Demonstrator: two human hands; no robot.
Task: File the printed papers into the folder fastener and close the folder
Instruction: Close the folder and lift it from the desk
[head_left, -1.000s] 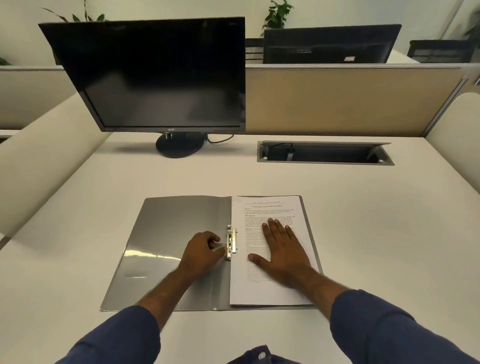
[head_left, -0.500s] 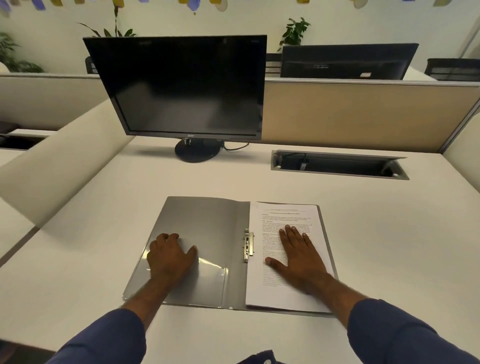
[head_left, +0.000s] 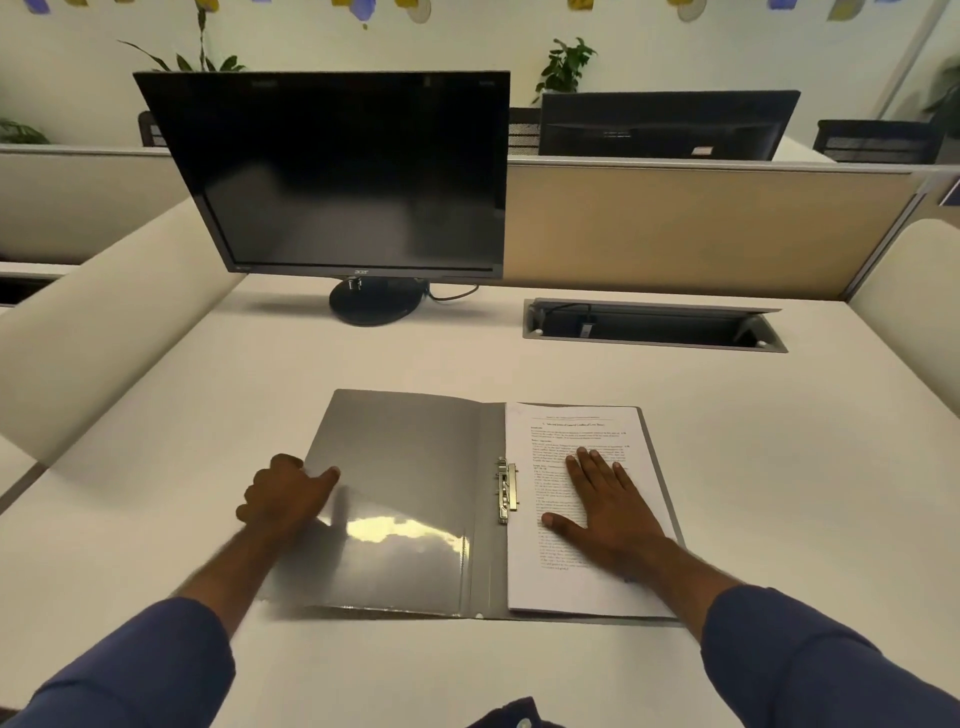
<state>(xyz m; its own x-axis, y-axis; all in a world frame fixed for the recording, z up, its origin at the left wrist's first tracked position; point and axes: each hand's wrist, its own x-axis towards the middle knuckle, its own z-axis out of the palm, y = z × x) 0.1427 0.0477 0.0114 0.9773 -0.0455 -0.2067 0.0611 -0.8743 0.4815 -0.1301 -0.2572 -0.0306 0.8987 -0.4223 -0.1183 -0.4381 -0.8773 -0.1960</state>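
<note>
A grey folder lies open on the white desk. Printed papers sit on its right half, held at their left edge by the metal fastener beside the spine. My right hand rests flat on the papers, fingers spread. My left hand is at the left edge of the folder's front cover, thumb on top of the cover and fingers curled at the edge. The cover's left edge looks blurred and lies close to the desk.
A black monitor stands at the back left on its round base. An open cable tray is set into the desk at the back right. Partition panels enclose the desk.
My left hand went from the fastener leftward across the cover to its outer edge and now grips it. The right hand stays flat on the papers. The camera tilted up slightly.
</note>
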